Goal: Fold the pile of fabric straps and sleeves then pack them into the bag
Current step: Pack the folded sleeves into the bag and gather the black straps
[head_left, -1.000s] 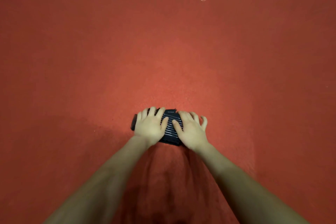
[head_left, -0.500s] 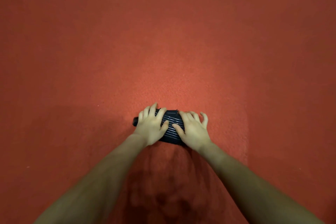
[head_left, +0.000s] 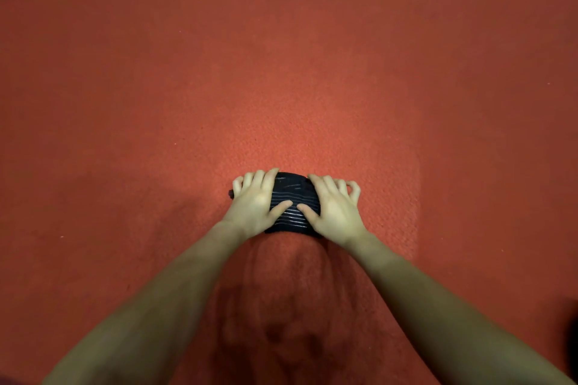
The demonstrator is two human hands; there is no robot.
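A folded black fabric strap (head_left: 292,201) with thin pale stripes lies on the red carpet floor (head_left: 281,72). The left hand (head_left: 255,203) and right hand (head_left: 334,206) press flat on its two ends, fingers spread, thumbs nearly meeting mid-strap.

Both bare forearms reach forward side by side, converging toward the middle. The left hand (head_left: 255,201) and right hand (head_left: 334,206) lie palm-down, fingers spread and slightly bent, thumbs angled inward, nearly touching.
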